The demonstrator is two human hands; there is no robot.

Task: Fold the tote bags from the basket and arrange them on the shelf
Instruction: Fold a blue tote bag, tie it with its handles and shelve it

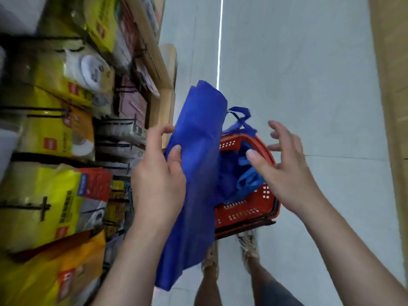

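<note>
Our left hand [157,173] pinches the blue tote bag [198,151] in the middle, our right hand [284,164] is spread wide at three o'clock above the red basket [242,208], so with one hand holding, the bag may slip and unfold onto the grey floor [309,85] by the nine o'clock shelf [166,69].

The left hand [157,171] gripped a folded blue tote bag [194,173], thumb on its front and fingers curled round its edge, holding it up lengthwise over the floor [309,85]. The right hand [287,171] hovered just beside it with fingers spread, holding nothing, above a red basket [247,208] that stood on the floor and held more blue bags [240,173]. To the left stood a shelf [159,69] crowded with yellow packets [50,138]. Two feet [249,244] showed below the basket.
</note>
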